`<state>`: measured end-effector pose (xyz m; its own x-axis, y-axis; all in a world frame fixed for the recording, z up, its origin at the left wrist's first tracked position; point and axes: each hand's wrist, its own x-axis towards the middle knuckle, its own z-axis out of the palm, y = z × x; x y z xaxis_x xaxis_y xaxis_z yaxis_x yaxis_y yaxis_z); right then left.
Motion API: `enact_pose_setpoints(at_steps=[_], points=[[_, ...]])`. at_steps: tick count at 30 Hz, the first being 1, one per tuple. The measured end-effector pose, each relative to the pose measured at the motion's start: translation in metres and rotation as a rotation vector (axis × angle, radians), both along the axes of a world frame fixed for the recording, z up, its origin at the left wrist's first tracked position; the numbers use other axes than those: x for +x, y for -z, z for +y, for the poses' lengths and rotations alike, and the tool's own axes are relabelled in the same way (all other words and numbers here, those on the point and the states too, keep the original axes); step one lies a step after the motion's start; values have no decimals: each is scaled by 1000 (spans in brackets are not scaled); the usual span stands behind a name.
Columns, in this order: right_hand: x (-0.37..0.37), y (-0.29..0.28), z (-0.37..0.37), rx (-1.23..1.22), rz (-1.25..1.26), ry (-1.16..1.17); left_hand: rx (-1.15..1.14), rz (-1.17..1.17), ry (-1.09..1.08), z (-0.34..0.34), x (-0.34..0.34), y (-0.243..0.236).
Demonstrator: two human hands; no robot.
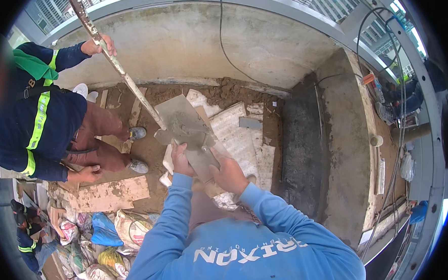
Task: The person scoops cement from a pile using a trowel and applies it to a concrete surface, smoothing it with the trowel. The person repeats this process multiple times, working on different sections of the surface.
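In front of me is a flat grey mortar board (203, 164) with a heap of wet mortar (185, 127) on it. My left hand (183, 160) grips its near left edge. On its near right edge, my right hand (229, 174) is closed, thumb on top. A co-worker on the left holds a long pole (124, 77) with worn paint, one hand high on it. Its lower end reaches the left side of the board, where a mortar-coated blade (162, 137) shows; mortar hides its exact shape.
White foam sheets (236, 134) lie on the dirt beyond the board. A concrete wall (178, 46) closes the far side, and a lower wall (343, 149) stands at right. Filled sacks (104, 230) and a plywood piece (115, 194) lie at left. More people appear at both edges.
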<state>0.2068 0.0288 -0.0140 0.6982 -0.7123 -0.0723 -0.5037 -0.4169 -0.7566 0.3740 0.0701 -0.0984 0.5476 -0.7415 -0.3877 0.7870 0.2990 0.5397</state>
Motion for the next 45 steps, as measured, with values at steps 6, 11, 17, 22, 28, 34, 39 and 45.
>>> enact_pose_setpoints(at_steps=[6, 11, 17, 22, 28, 34, 39, 45], points=[[-94, -126, 43, 54, -246, 186, -134, -79, 254, -7, -16, -83], [-164, -143, 1, -253, -291, 222, -182, -8, 624, -16, -23, -128], [-185, -87, -39, -502, -377, 354, -178, 66, 897, -23, -65, -196], [-167, -36, -19, -453, -358, 541, -155, 22, 1097, -25, -82, -204], [-204, 8, 26, -278, -239, 825, -179, -2, 1093, -29, -93, -221], [-289, -34, 52, -387, -258, 780, -191, -135, 983, -55, -108, -241], [-315, -154, 61, -472, 15, 612, -327, -380, 848, -78, -135, -260], [-332, -156, 37, -541, 33, 641, -447, -478, 946, -96, -168, -274]])
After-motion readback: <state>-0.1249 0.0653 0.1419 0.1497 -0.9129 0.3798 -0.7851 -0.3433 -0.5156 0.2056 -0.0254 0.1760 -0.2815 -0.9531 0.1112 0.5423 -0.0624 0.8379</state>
